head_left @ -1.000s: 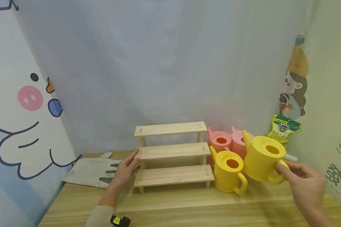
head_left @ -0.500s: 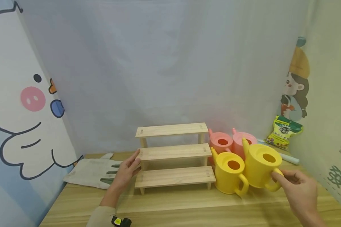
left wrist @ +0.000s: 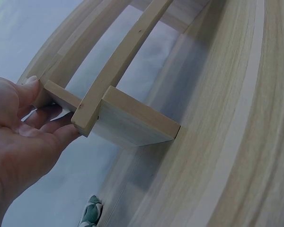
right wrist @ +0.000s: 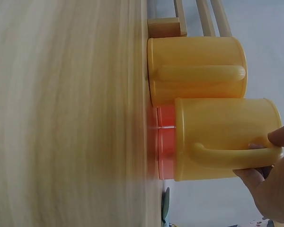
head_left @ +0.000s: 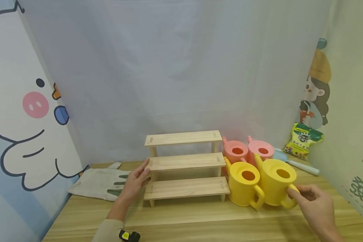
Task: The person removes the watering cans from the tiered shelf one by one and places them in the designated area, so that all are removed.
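Note:
My right hand (head_left: 316,206) pinches the handle of a yellow watering can (head_left: 276,185) between thumb and fingers. In the right wrist view this can (right wrist: 217,127) hangs a little above the tabletop, upright, right beside a second yellow watering can (head_left: 242,190) that stands on the table. Two pink watering cans, one at the left (head_left: 234,151) and one at the right (head_left: 260,149), stand behind the yellow pair. My left hand (head_left: 134,181) holds the left end of a three-step wooden stand (head_left: 186,161) at its middle shelf, thumb above and fingers below in the left wrist view.
A light cloth glove (head_left: 95,183) with green stripes lies left of the stand. At the back right are a green and yellow bag (head_left: 302,141) and a small tool with a blue blade and white handle (head_left: 302,167). Printed curtains rise behind and on both sides of the wooden table (head_left: 181,228).
The held yellow watering can has moved left and down, up to the other yellow one. The tool behind it has come into sight. My left hand stays on the stand.

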A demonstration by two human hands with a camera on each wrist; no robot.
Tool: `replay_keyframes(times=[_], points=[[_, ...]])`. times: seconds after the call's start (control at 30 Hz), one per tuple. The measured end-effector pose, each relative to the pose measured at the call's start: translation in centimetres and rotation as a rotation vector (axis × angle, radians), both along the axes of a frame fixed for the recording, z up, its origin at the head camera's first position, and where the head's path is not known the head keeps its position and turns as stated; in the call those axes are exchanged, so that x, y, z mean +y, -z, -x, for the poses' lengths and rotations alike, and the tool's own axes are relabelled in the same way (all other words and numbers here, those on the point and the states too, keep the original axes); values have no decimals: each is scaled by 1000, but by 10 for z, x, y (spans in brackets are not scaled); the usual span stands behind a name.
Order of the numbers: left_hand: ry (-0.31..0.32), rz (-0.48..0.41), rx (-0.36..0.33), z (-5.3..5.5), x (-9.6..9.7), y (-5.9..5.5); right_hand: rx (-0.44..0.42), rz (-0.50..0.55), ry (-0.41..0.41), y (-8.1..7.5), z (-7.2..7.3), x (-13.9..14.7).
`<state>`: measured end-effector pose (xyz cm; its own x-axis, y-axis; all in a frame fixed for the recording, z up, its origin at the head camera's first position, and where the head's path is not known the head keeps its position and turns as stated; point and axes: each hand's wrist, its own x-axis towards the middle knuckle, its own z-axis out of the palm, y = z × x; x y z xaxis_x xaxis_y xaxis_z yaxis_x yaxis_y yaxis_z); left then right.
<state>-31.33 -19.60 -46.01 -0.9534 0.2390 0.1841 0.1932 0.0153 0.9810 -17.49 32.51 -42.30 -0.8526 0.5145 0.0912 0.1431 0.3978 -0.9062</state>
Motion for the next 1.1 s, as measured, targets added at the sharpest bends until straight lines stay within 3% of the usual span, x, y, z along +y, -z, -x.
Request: replay_keyframes(times=[0.67, 1.1], points=[[12, -3, -3, 0, 0, 0, 27, -130, -80, 17, 8, 3], [3, -4, -1, 0, 0, -1, -55, -102, -104, 16, 11, 6]])
